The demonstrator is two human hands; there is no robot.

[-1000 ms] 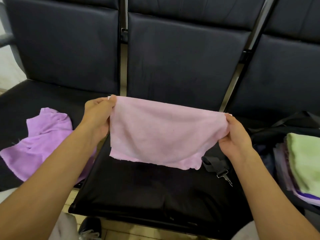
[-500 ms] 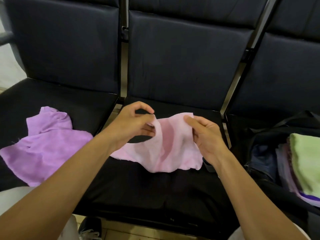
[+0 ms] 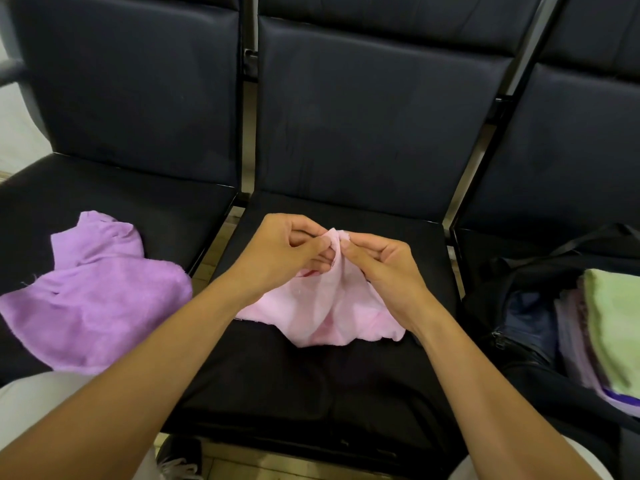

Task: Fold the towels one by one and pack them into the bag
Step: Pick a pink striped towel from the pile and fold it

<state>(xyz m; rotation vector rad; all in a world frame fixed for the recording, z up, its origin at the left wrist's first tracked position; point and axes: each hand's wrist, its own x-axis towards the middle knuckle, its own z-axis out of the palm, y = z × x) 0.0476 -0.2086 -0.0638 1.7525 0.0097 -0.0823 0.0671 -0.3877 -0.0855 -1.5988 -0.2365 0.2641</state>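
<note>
Right then, both hands pinched the pink towel (image 3: 322,306) at its top corners, left hand (image 3: 280,251) & right hand (image 3: 381,268) meeting fingertip to fingertip, cloth sagging below the grip onto the middle seat (image 3: 346,382). Risk, imo: corners misaligned or one pinch slipping, so the fold goes skewed w/ loose edges bunching; bag (image 3: 526,327) sat well right of the grip. No brands or writing legible.
</note>
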